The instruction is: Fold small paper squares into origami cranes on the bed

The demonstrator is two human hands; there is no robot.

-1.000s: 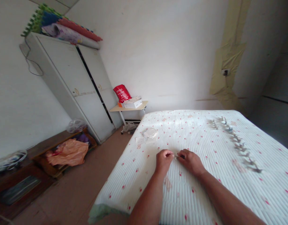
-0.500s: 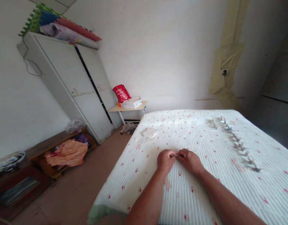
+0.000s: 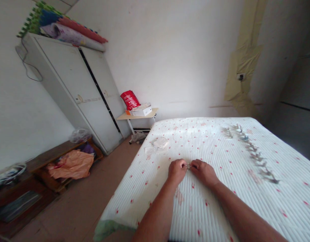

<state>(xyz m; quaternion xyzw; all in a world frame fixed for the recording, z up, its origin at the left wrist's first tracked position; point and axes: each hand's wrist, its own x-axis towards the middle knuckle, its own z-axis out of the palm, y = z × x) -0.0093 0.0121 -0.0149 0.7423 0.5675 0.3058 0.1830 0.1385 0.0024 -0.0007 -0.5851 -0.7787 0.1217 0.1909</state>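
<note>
My left hand and my right hand meet low over the quilted bed cover. Both are closed, thumbs and fingers pinched on a small, shiny metallic piece between them. It is too small to name. Over to the right lies a long row of small metallic pieces, with a shorter row beside its far end; they look blurred. To the left of my hands, flat on the cover, are clear plastic bags.
A small table with a red bag and a white box stands beyond the bed's far left corner. At left are a grey cabinet and a low wooden unit with an orange bag.
My fingertips have drawn slightly apart, so more of the small metallic piece shows between them. The rows on the cover look the same.
</note>
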